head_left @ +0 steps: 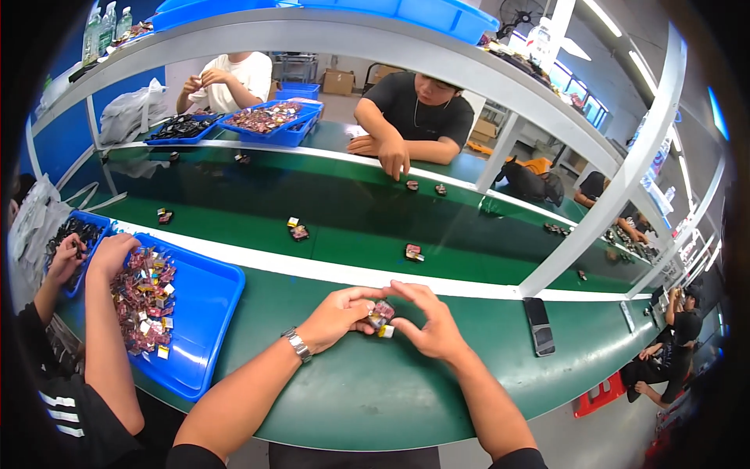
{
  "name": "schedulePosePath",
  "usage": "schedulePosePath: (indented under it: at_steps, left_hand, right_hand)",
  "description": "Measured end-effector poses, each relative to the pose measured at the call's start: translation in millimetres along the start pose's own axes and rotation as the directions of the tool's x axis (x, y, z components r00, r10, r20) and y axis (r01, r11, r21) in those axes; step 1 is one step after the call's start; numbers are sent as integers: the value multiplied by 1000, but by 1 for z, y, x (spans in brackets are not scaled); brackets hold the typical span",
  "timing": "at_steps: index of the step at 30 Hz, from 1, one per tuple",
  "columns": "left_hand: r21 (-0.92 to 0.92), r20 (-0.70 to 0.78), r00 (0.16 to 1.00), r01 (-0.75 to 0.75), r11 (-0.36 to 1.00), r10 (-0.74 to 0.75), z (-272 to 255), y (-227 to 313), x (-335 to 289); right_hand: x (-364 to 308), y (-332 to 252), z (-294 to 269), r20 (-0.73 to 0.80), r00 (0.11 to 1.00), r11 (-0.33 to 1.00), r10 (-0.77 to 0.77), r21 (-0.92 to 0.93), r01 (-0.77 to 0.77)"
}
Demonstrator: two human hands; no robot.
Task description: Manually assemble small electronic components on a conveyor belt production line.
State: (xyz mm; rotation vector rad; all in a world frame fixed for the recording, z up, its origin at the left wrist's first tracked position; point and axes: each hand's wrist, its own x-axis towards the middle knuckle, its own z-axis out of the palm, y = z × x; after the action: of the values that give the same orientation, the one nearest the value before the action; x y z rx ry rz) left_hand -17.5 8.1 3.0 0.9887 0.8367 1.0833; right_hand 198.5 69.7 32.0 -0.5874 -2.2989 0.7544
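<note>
Over the green tabletop in front of me, my left hand [338, 316] is closed on a small electronic part [381, 314], dark and reddish with a yellow-and-white tab. A metal-banded watch circles my left wrist. My right hand [430, 322] arches around the other side of the part, thumb and fingers apart; its fingertips come close to the left fingers. Whether the right thumb touches the part, I cannot tell. Beyond my hands, a similar small part [414, 252] lies on the dark green conveyor belt [344, 207].
To my left, a co-worker's hand [114, 254] reaches into a blue tray [205, 301] heaped with similar parts. A phone [539, 327] lies to my right. Across the belt, another person's hand [394, 156] hovers near parts. White frame posts [617, 180] rise at the right.
</note>
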Motion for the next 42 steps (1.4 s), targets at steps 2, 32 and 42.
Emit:
schedulePosePath:
  at_steps: [2, 32, 42]
  left_hand:
    - [-40, -87, 994, -67, 997, 63, 1, -3, -2]
    - [-18, -41, 997, -69, 997, 68, 4, -8, -1]
    - [56, 53, 987, -154, 987, 151, -1, -7, -1]
  right_hand:
    - [2, -1, 1, 5, 1000, 1000, 13, 19, -13]
    - [7, -3, 19, 33, 982, 939, -185, -288, 187]
    - [6, -5, 21, -74, 982, 951, -171, -273, 145]
